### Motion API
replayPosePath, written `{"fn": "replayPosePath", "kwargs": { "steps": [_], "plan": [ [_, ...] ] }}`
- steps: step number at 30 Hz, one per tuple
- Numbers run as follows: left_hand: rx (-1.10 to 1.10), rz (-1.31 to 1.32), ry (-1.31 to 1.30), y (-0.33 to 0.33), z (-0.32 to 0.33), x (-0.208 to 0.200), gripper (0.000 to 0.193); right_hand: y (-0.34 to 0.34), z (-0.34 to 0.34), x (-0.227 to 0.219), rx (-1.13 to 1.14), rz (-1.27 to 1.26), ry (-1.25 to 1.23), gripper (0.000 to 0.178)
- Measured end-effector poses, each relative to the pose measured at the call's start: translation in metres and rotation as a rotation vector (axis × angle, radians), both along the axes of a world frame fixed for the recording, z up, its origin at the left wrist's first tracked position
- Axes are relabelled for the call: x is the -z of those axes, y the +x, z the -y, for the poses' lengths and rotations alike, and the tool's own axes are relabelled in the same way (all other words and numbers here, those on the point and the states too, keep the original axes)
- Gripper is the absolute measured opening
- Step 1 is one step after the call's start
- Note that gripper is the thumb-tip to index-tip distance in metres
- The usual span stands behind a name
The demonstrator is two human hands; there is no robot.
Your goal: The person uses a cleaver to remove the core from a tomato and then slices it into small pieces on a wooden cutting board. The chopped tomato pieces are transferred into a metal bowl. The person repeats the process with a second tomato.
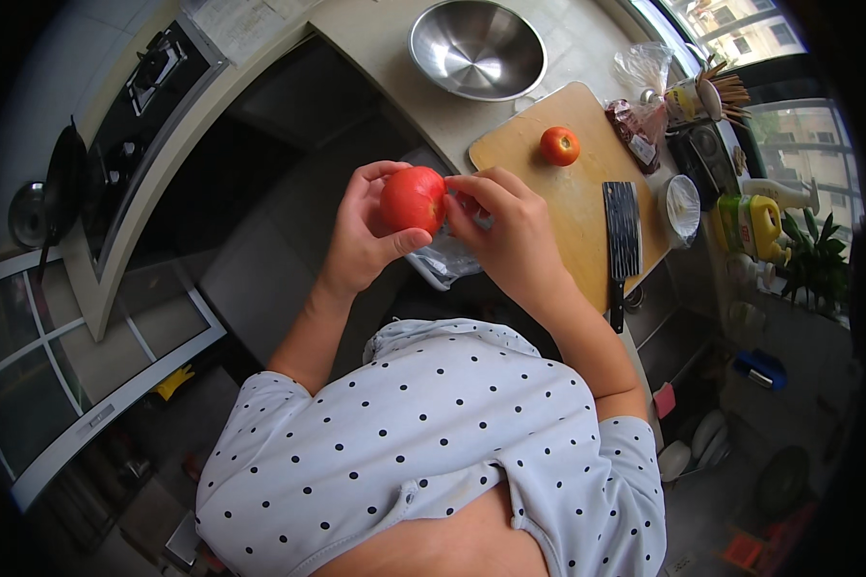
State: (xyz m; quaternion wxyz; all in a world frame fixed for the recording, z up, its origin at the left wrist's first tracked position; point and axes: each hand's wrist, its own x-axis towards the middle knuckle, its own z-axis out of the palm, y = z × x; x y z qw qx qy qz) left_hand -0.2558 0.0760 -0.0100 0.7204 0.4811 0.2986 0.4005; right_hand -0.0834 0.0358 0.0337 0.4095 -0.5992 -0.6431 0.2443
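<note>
My left hand (364, 240) is closed round a large red tomato (412, 200), with the thumb underneath and the fingers behind it. The tomato's surface looks dull and partly peeled. At its right side, my right hand (510, 223) pinches with thumb and forefinger. A small red bit that looks like tomato skin (468, 203) shows by those fingers; they partly hide it. Below both hands is a bin lined with a clear plastic bag (449, 258). A second, shiny tomato (560, 146) sits on the wooden cutting board (520, 144) to the right.
A cleaver (623, 231) lies along the board's right side, its black handle toward me. Behind the board stands a steel bowl (478, 50). A white bowl (681, 210) and a yellow-green bottle (762, 228) are farther right, above the sink (678, 337). The stove (154, 87) is far left.
</note>
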Motion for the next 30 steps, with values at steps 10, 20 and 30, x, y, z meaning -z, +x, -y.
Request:
{"fn": "replayPosePath", "kwargs": {
  "steps": [10,20,30],
  "plan": [
    [0.001,0.016,0.116,0.005,0.004,0.001,0.076,-0.003,0.005,0.005,0.030,0.141,0.095,0.009],
    [0.016,0.071,-0.037,0.006,0.002,-0.004,0.074,0.004,0.006,-0.006,0.025,-0.058,0.023,0.011],
    [0.086,0.039,-0.032,0.009,0.002,-0.007,0.079,0.004,0.009,-0.003,0.010,0.236,0.152,0.011]
  ]
}}
